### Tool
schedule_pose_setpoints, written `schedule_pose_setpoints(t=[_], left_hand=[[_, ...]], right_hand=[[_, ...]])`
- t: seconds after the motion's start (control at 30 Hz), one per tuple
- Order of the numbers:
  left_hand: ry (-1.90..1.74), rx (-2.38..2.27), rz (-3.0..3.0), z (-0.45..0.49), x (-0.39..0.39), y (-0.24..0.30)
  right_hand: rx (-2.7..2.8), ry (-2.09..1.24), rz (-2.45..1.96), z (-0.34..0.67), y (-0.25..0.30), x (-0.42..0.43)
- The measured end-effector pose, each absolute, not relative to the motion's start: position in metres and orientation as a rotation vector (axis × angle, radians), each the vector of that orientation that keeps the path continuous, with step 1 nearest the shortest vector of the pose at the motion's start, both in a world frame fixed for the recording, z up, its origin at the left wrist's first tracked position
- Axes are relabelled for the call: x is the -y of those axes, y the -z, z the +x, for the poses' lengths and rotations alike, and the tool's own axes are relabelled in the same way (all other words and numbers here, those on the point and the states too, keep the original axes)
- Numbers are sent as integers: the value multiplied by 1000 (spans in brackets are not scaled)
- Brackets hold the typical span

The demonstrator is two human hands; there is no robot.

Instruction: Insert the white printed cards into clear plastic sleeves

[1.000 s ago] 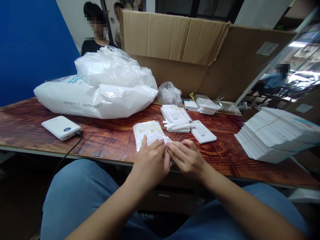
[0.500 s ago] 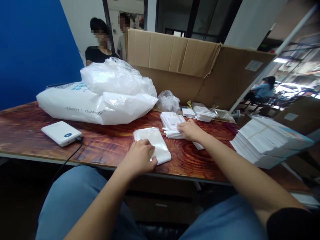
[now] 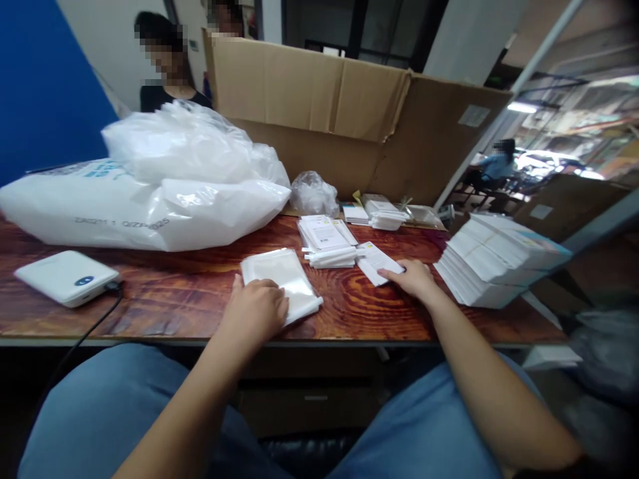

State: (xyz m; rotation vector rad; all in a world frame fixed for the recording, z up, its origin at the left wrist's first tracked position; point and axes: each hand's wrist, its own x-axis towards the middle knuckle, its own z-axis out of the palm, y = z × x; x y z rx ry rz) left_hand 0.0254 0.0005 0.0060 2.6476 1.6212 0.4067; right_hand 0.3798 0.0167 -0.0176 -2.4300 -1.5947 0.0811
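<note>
A stack of clear plastic bags (image 3: 279, 266) lies near the table's front edge. My left hand (image 3: 257, 307) rests on its lower left part with the fingers lying across it; some fingertips are hidden. Right of the stack, a white printed card (image 3: 374, 263) lies on the table. My right hand (image 3: 414, 276) holds the card's right edge between the thumb and fingers. Between and behind my hands is a pile of bagged white cards (image 3: 327, 236), its front bag edges sticking out.
A big white sack (image 3: 200, 219) and a white power bank (image 3: 70, 276) with a cable occupy the left. Tall banded card stacks (image 3: 499, 259) stand at right. Behind are a cardboard box (image 3: 309, 146) and a crumpled clear bag (image 3: 314, 193). People are beyond the table.
My right hand has moved from the pile of bagged cards to the single white card, which now shows fully. My left hand stays on the plastic bags. The view has shifted.
</note>
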Motion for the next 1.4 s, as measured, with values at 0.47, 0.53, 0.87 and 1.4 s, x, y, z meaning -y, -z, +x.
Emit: schedule_pose_setpoints(t=[0.47, 0.53, 0.87, 1.4], left_hand=[[-531, -1710, 2350, 28, -1, -8], [-593, -1668, 2319, 31, 0, -6], [-802, -1612, 2449, 45, 16, 2], [-689, -1620, 2477, 55, 29, 8]], right_hand=[[1230, -233, -1725, 376, -32, 18], [1303, -713, -1555, 359, -38, 30], [1203, -1566, -1503, 291, -21, 28], [2425, -260, -1052, 265, -2, 40]])
